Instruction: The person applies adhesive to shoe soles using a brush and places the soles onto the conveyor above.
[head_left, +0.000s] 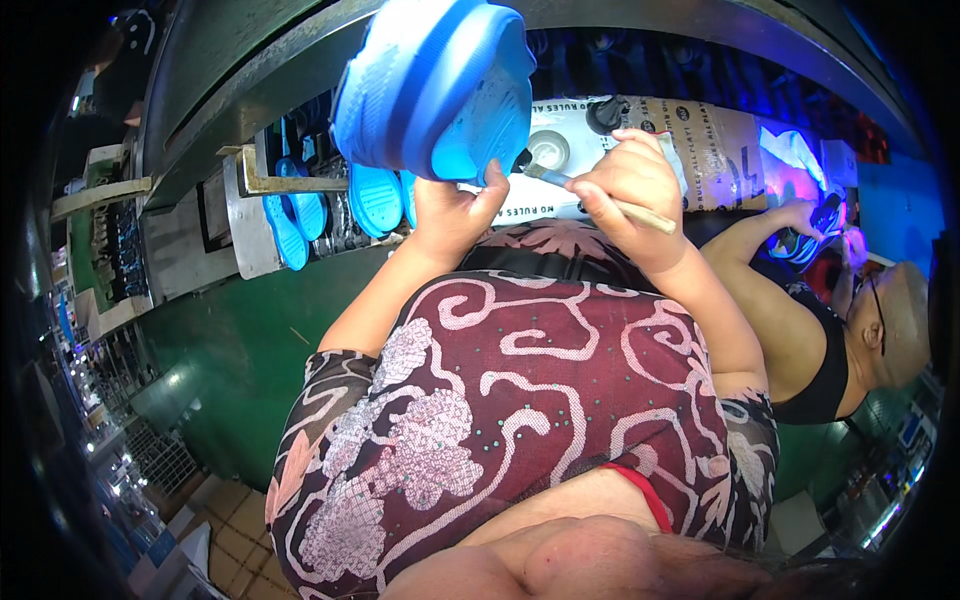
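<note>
In my left hand (452, 215) is a bright blue moulded shoe (400, 95) with a thick ridged side, raised over the bench. My thumb presses on its edge and the other fingers are hidden behind it. My right hand (632, 195) grips a flat brush (645, 214) with a pale wooden handle and a metal band. The brush's dark bristle tip is at the lower edge of the shoe; whether it touches I cannot tell. Just behind the brush stands a small round pale pot (548, 150), and beyond my right fingers is a black object (606, 114).
Blue footbeds or soles (376, 198) lie left of my left hand. Printed brown cardboard (715, 150) covers the bench to the right. A metal rail (300, 55) curves across the far side. Close on my right, a co-worker (800, 340) handles a shoe (822, 222) under blue-violet light.
</note>
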